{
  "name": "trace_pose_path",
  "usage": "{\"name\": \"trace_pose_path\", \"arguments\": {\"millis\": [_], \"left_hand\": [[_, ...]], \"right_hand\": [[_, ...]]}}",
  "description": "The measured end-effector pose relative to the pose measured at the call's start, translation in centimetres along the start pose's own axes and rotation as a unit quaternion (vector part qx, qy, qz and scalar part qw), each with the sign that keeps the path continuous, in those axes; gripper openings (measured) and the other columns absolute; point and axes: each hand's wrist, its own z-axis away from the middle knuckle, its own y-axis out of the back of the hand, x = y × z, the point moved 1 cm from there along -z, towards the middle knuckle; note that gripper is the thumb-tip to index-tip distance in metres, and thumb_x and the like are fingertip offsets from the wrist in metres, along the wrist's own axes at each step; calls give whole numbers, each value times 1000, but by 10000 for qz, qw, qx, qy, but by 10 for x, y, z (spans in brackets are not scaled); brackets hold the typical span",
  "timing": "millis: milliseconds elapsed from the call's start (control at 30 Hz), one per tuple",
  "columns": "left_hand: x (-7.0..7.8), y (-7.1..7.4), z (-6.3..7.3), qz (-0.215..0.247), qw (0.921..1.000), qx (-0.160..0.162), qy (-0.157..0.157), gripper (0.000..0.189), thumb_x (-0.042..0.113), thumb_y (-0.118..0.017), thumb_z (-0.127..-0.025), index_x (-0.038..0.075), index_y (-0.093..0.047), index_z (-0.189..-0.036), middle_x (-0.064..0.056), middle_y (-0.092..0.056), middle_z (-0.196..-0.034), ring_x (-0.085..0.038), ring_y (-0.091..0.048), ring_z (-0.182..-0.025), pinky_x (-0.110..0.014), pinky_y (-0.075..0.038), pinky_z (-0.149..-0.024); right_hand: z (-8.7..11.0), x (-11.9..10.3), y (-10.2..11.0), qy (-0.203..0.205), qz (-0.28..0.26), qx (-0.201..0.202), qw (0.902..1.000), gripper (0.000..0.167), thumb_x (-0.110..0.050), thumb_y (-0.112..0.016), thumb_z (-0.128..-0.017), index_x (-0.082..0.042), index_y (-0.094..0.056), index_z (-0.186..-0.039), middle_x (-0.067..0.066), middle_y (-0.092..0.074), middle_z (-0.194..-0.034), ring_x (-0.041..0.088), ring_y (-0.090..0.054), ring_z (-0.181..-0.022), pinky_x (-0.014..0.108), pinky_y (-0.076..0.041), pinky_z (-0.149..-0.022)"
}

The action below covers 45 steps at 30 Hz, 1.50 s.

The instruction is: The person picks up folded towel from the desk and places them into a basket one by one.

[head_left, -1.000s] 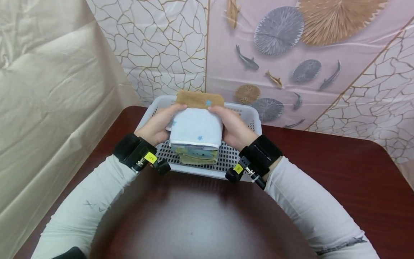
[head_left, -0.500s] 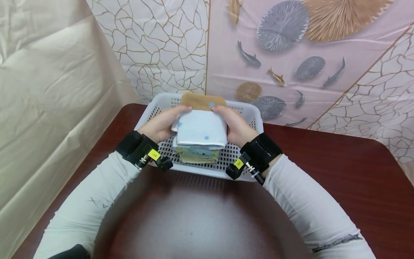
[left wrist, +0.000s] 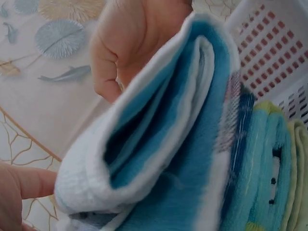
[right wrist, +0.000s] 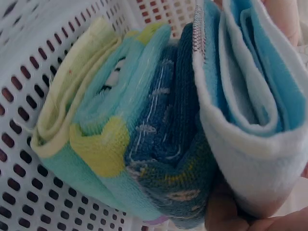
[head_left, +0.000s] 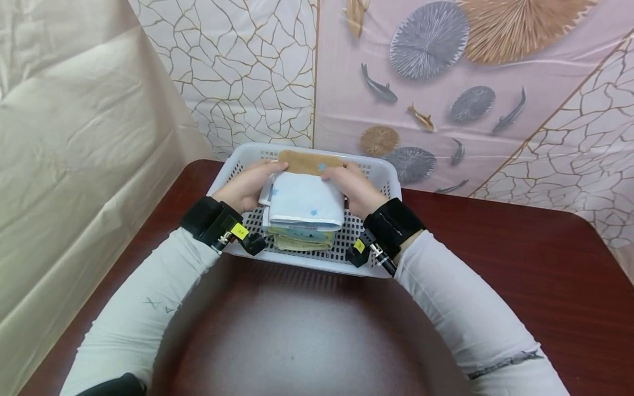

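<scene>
A folded white towel (head_left: 306,199) with small blue stars and a tan band (head_left: 304,163) lies over a stack of folded towels in a white plastic basket (head_left: 317,264). My left hand (head_left: 251,184) grips its left side, thumb at the tan band. On the opposite side my right hand (head_left: 358,188) grips it, thumb on top near a blue star. Both wrist views show the towel's blue inner folds. Against it in the right wrist view are a dark blue towel (right wrist: 163,130), a turquoise and yellow towel (right wrist: 103,149) and a pale yellow-green towel (right wrist: 62,96).
The basket has perforated walls and floor and stands toward the back of a dark red-brown table (head_left: 495,264). Behind the table hangs a patterned backdrop (head_left: 238,71) with fish and round motifs. A cream cloth (head_left: 89,165) hangs at the left.
The white towel has moved slightly down and to the right over the stack, both hands with it. My right thumb now lies a little farther across the towel's top.
</scene>
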Motion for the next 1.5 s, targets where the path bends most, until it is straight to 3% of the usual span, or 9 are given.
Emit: {"name": "trace_pose_path", "arguments": {"millis": [267,467,567,633,733,867,1100,1300,1500], "left_hand": [[-3,1,-9,69,9986,476,-217,54,19,-49,-104,10,-31,-154,-11,-36,-156,-29,-40,-141,-44,-41,-113],[-1,-4,-12,-56,9968,605,-521,56,16,-52,-103,10,-31,-155,-12,-37,-156,-29,-39,-142,-43,-39,-115],[0,-4,-14,-144,9962,623,-597,56,18,-51,-104,10,-31,-155,-13,-37,-156,-29,-42,-140,-42,-40,-114],[-1,-4,-17,-254,9956,660,-613,55,20,-51,-104,10,-32,-155,-13,-38,-156,-29,-43,-138,-41,-40,-114],[-2,-6,-21,-457,9951,639,-606,54,26,-49,-105,10,-33,-154,-14,-42,-152,-30,-47,-135,-41,-42,-112],[-5,-7,-22,-782,9938,506,-603,55,33,-45,-106,8,-32,-154,-15,-44,-150,-30,-45,-136,-43,-40,-114],[-5,-7,-21,-1093,9909,385,-684,56,33,-42,-107,7,-28,-154,-16,-41,-151,-31,-43,-137,-45,-38,-115],[-7,-6,-22,-1595,9831,451,-772,55,30,-40,-108,7,-25,-156,-16,-37,-155,-32,-40,-141,-45,-35,-117],[-11,-4,-22,-1840,9784,452,-823,55,29,-38,-108,7,-23,-156,-17,-30,-159,-34,-29,-148,-49,-26,-121]], "right_hand": [[-2,-5,-10,169,668,153,9975,76,-6,-52,-94,-7,-8,-155,21,-25,-156,32,-35,-135,46,-32,-116],[-6,-7,-4,41,1017,52,9948,82,-2,-49,-88,-13,-7,-157,19,-19,-160,31,-31,-138,43,-31,-114],[-10,-6,4,152,1092,-169,9938,60,-3,-46,-90,-8,-27,-146,16,-25,-155,30,-34,-128,40,-34,-100],[-13,-5,9,309,1090,-257,9932,35,-5,-45,-92,-3,-40,-126,15,-33,-145,27,-37,-118,39,-35,-92],[-18,0,12,465,915,-204,9945,16,-11,-45,-96,-3,-47,-109,13,-42,-132,24,-44,-106,37,-40,-88],[-26,8,12,540,717,30,9960,33,-18,-45,-100,-1,-54,-126,14,-49,-136,23,-51,-108,37,-45,-100],[-34,14,9,517,311,207,9980,52,-18,-46,-99,-6,-38,-149,11,-38,-152,27,-46,-129,41,-38,-113],[-34,18,6,685,481,396,9957,46,-18,-45,-99,-6,-39,-143,15,-42,-146,29,-47,-124,42,-40,-109],[-37,25,5,1033,1186,486,9864,46,-24,-43,-100,-5,-42,-142,17,-45,-143,31,-48,-125,44,-39,-111]]}}
